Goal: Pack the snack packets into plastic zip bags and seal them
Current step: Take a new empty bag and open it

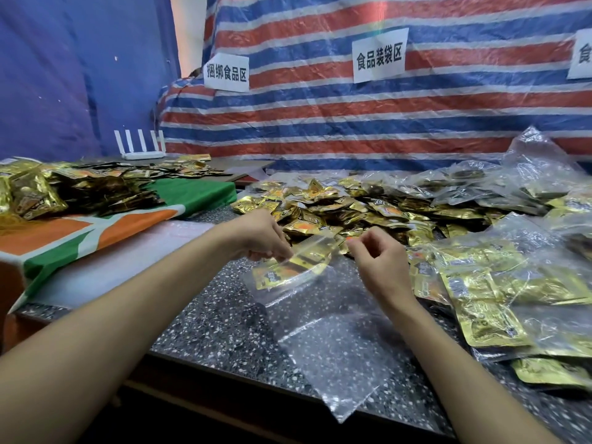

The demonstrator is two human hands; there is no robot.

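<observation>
Packets in gold foil [80, 190] lie heaped on a green, orange and white cloth [128, 225] at the far left. Toward the middle, the left hand [262, 235] pinches the left end of a clear zip bag [304, 296] at its mouth, fingers curled onto the plastic. The zip bag hangs tilted over the speckled counter [221, 318], one gold snack packet [288, 270] inside it. The right hand [381, 261], fingers curled, pinches the mouth's right end. Behind lies a loose pile [352, 213]; filled bags [496, 299] are stacked at the right.
</observation>
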